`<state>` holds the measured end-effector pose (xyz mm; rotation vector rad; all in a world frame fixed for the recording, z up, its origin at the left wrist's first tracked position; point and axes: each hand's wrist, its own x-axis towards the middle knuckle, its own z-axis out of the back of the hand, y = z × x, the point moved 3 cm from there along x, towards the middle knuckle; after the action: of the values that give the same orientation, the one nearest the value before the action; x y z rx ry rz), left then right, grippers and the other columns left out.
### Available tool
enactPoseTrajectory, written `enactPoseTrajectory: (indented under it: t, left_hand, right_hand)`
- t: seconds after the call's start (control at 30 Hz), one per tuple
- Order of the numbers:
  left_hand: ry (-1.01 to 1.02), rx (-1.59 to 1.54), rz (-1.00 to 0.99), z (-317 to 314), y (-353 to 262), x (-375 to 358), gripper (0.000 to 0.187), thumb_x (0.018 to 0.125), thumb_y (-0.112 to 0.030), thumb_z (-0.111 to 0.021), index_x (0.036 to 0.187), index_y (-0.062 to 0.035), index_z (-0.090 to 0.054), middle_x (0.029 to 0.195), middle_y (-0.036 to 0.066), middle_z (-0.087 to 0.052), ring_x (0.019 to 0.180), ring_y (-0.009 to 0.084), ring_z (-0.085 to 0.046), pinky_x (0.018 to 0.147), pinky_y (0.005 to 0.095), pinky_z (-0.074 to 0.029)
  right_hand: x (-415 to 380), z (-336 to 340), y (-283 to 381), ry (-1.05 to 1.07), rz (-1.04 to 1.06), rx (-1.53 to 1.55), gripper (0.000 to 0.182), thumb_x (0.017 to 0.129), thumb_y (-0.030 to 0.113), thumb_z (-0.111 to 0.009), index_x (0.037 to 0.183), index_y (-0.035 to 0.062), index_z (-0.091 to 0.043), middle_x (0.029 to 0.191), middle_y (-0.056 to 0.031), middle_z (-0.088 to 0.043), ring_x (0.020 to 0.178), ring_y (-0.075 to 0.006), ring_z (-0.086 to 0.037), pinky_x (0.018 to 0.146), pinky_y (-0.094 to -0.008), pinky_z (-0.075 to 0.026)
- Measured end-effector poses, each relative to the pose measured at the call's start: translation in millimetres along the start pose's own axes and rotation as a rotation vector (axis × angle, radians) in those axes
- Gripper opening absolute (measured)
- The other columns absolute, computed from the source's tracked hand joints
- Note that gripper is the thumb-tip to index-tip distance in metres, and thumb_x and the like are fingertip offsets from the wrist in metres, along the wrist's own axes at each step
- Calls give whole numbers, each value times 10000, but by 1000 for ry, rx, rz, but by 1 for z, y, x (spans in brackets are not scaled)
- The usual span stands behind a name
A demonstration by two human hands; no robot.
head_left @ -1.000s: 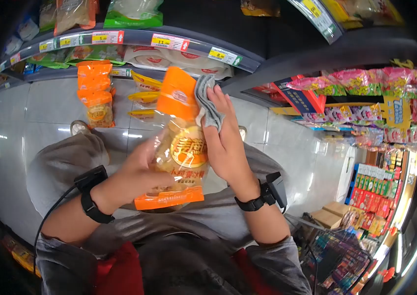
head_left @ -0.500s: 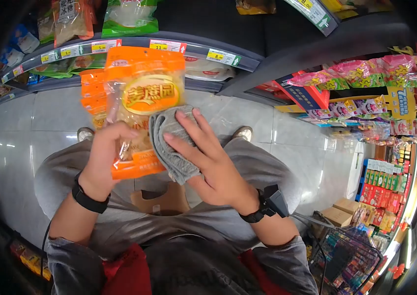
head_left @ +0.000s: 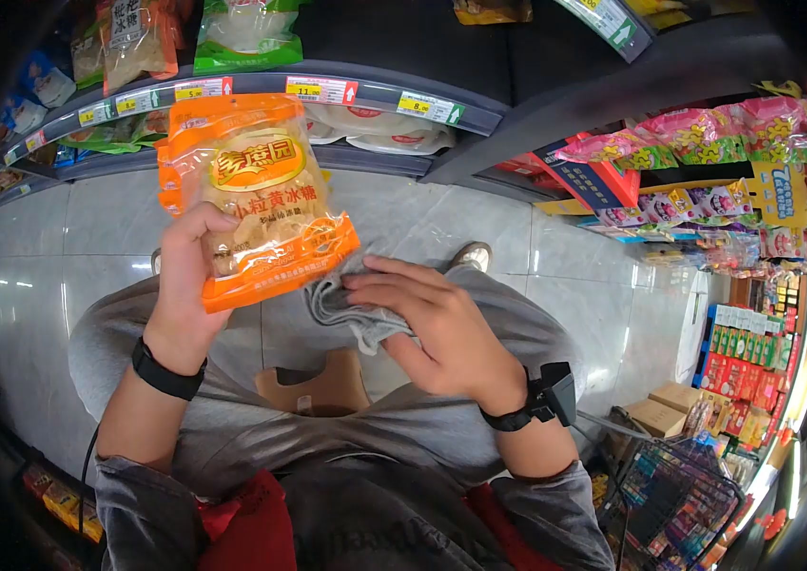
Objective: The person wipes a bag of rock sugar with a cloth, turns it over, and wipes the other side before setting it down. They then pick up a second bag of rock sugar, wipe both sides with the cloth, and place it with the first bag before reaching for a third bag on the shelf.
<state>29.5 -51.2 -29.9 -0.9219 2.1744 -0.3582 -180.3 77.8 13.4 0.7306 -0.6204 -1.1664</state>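
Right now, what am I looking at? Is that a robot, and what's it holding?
No robot here: these are a person's own two bare hands. The camera sits on their head and looks forward and down, so you see what they might see.

The left hand holds an orange-and-clear packet with pale lumps inside. The right hand holds a crumpled gray cloth near the packet's lower edge.

Below is a shiny tiled floor, with a brown cardboard piece between the person's legs. Ahead is a dark shelf with price labels along its edge and a green-and-clear bag on it.
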Motion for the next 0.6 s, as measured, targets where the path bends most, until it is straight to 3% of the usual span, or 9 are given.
enactPoseTrajectory:
  t: [0.07, 0.17, 0.27, 0.37, 0.43, 0.47, 0.57, 0.6]
  left_hand:
    - [-3, 3, 21, 1, 3, 1, 532, 797, -63, -477, 1325, 1, -481, 1259, 157, -600, 1137, 322, -628, 991, 459, -523]
    - [54, -33, 65, 5, 9, 4, 539, 803, -73, -480, 1339, -16, -470, 1266, 141, -596, 1149, 313, -620, 997, 458, -522]
    - [110, 5, 55, -9, 16, -5, 588, 850, -116, -460, 1432, -84, -393, 1349, 125, -546, 1214, 308, -583, 1013, 483, -507]
    - [193, -76, 170, -20, 23, -9, 601, 878, -139, -445, 1471, -111, -350, 1388, 132, -514, 1249, 311, -562, 1029, 501, -492]
    - [249, -79, 224, -20, 32, -11, 521, 969, -199, -433, 1472, -94, -347, 1384, 135, -525, 1260, 309, -559, 1038, 497, -487]
    - [272, -107, 277, -20, 37, -12, 504, 990, -215, -428, 1472, -90, -346, 1386, 135, -526, 1260, 309, -560, 1037, 497, -487]
    - [278, -88, 323, -18, 54, -17, 476, 1058, -311, -409, 1470, -81, -352, 1399, 125, -527, 1261, 285, -562, 1046, 477, -481]
    - [276, -61, 338, -18, 59, -20, 480, 1060, -323, -411, 1472, -84, -353, 1400, 121, -526, 1262, 276, -562, 1051, 468, -478]
  right_hand:
    - [-8, 2, -7, -8, -82, 4, 345, 792, 122, -620, 1111, -9, -643, 1157, -214, -665, 1182, -361, -597, 1001, -472, -468]
    - [-21, 16, -10, -114, -450, -16, 272, 838, 136, -619, 1051, -32, -639, 971, -233, -675, 934, -352, -663, 808, -462, -502]
    - [-25, 29, -7, -416, -542, 112, 234, 872, 124, -607, 1015, -62, -618, 825, -204, -649, 754, -329, -628, 676, -426, -462]
    - [-34, 28, -5, -666, -86, -694, 184, 913, 95, -546, 979, -62, -615, 802, -179, -633, 716, -268, -600, 646, -395, -438]
    - [-37, 26, -15, -795, -368, 32, 250, 961, 102, -477, 1086, -60, -621, 1040, -186, -654, 934, -223, -615, 798, -379, -466]
    - [-35, 23, -18, -802, -382, 147, 280, 970, 115, -469, 1135, -58, -615, 1096, -186, -648, 988, -220, -611, 848, -368, -466]
    - [-28, 16, -23, -596, -324, 115, 445, 976, 163, -474, 1367, -50, -490, 1383, -222, -508, 1269, -325, -490, 1087, -402, -348]
    - [-21, 11, -20, -517, -279, 72, 480, 955, 160, -492, 1392, -38, -465, 1425, -228, -452, 1305, -359, -433, 1108, -428, -314]
